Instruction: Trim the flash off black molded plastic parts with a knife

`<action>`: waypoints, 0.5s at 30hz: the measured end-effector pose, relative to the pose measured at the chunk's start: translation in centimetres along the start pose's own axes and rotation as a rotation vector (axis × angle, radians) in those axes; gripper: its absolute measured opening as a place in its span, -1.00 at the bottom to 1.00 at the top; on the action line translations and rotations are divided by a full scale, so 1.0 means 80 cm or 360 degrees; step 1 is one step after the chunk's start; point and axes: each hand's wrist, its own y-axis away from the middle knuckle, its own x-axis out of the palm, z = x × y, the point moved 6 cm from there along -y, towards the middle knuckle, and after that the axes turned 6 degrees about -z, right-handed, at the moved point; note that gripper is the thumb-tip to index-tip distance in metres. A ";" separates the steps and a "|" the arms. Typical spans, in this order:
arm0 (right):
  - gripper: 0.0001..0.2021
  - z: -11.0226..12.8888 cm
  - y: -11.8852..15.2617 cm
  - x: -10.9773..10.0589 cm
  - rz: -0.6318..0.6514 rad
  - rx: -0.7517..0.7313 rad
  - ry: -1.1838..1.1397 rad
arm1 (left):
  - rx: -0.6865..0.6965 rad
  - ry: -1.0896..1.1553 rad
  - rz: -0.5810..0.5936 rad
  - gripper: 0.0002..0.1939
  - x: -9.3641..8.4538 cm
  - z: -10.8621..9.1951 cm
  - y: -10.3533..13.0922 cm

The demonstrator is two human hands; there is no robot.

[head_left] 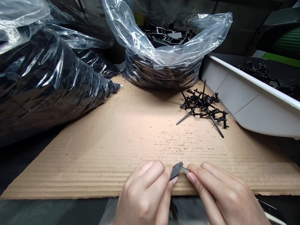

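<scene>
Near the cardboard's front edge, my left hand [146, 190] pinches a small dark grey plastic part [175, 171] with a rounded end that points up and right. My right hand [220, 190] is closed on a small pointed metal blade [184, 169], pinched between thumb and forefinger. The blade's tip touches the plastic part close to its rounded end. The rest of the blade is hidden by my right fingers. My left fingers cover the lower portion of the plastic part.
Fine dark shavings [178, 143] dot the cardboard sheet [93, 150]. Black plastic sprues [202, 104] lie tangled at the right. Behind them stands an open clear bag [164, 67] of black parts. A white bin [253, 97] flanks the right, and a full plastic bag [47, 81] the left.
</scene>
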 end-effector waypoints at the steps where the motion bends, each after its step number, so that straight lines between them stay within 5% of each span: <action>1: -0.84 0.000 0.000 0.000 -0.0012 0.0006 0.0012 | 0.0014 -0.0003 -0.0007 -0.82 0.000 0.000 0.001; 8: -0.81 0.006 -0.004 -0.001 -0.0073 0.0028 0.0052 | 0.0005 0.0012 0.0027 -0.81 0.001 0.002 0.004; 15: -0.73 -0.010 -0.020 0.000 -0.0100 0.0373 0.0297 | 0.0023 0.0005 0.0048 -0.82 0.003 0.000 0.005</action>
